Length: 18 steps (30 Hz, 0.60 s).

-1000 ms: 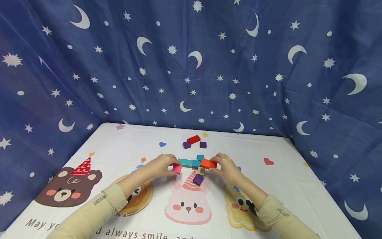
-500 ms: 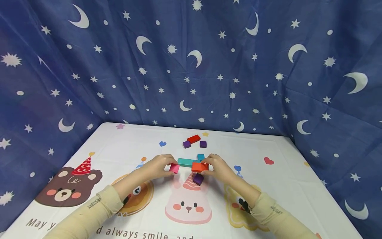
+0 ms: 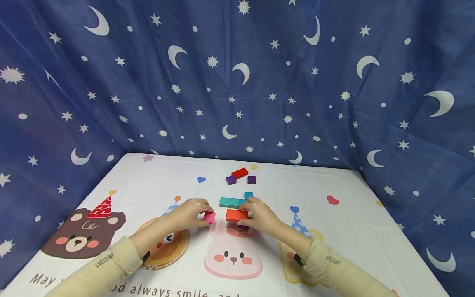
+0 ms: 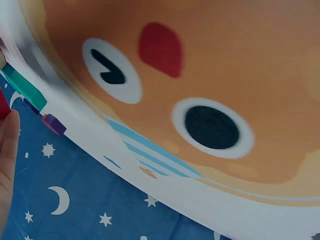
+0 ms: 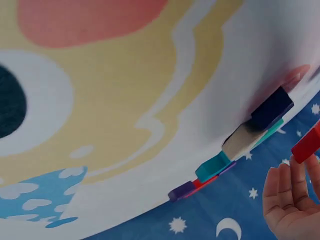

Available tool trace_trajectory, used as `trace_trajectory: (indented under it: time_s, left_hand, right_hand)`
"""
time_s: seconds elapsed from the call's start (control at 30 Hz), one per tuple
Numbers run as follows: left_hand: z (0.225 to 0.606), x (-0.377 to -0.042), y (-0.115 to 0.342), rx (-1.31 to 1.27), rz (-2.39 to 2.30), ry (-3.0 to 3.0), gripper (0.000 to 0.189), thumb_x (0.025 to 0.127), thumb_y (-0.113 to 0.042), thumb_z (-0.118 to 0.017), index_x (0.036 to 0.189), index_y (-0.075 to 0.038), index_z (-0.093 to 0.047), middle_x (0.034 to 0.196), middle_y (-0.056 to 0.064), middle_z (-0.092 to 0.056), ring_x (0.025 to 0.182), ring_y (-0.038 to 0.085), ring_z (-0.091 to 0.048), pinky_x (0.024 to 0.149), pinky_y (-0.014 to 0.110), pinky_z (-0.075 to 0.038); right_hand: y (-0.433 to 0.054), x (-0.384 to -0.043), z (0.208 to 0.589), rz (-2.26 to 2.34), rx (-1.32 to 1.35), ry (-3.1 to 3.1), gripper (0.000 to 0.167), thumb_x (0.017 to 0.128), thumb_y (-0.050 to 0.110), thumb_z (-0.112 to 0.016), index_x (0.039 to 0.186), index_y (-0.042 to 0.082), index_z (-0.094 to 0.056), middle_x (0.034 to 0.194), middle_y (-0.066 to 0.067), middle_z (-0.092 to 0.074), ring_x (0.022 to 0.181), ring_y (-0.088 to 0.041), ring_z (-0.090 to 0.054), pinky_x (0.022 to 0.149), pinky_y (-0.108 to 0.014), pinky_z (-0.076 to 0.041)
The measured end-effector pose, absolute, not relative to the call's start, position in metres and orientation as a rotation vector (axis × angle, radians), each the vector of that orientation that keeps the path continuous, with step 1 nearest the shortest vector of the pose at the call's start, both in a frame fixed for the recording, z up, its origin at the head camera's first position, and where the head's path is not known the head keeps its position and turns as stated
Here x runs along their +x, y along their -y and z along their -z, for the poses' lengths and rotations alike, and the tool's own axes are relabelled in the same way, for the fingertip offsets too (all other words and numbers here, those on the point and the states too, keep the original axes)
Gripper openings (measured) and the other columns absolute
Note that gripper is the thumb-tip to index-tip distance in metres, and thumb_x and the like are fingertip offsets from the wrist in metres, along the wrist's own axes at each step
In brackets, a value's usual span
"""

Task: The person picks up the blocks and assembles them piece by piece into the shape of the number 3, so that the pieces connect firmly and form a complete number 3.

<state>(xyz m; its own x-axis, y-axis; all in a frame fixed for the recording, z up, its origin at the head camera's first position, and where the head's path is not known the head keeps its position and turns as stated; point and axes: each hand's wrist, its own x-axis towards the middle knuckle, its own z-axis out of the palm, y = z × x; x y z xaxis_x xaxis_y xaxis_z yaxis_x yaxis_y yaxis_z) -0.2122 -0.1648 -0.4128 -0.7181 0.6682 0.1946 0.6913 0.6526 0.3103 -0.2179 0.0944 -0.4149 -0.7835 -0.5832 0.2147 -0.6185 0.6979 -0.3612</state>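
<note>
Compared with a second ago, the right hand [image 3: 262,216] has carried its orange-red block [image 3: 233,215] leftward and nearer the person, off the blue end of the row, while the left hand [image 3: 193,213] has drawn its pink block [image 3: 209,218] the same way; the two blocks now sit closer together, still apart. Each hand pinches its block between thumb and fingers. The red block [image 3: 240,173] at the back has stayed put. All are smooth, straight-edged pieces: the orange-red and teal block [image 3: 229,202] oblong, the pink one smaller, the beige block [image 5: 242,140] like bare wood. A printed white cloth covers the worktop [image 3: 289,183].
</note>
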Motion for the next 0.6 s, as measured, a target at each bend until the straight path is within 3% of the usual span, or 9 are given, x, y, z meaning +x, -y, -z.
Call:
trace_trajectory:
  time_s: [0.23,0.6]
  left_hand:
    - [0.412,-0.207,0.173,-1.128,0.531,2.824,0.029,0.076,-0.02,-0.077,0.101,-0.006,-0.072,0.089,0.0,-0.066,0.079,0.013,-0.058,0.074,0.024,-0.052]
    - [0.415,-0.2,0.183,-1.153,0.51,2.819,0.028,0.077,-0.02,-0.077,0.1,-0.006,-0.072,0.089,0.001,-0.067,0.079,0.015,-0.06,0.073,0.023,-0.052]
  right_hand:
    - [-0.085,-0.214,0.416,-0.619,1.021,2.846,0.032,0.076,0.028,-0.079,0.1,0.008,-0.07,0.092,-0.003,-0.062,0.087,-0.015,-0.054,0.079,-0.029,-0.053]
    - [-0.074,-0.217,0.426,-0.587,1.089,2.838,0.028,0.074,0.026,-0.08,0.092,0.008,-0.07,0.078,-0.001,-0.059,0.08,-0.013,-0.048,0.067,-0.02,-0.045]
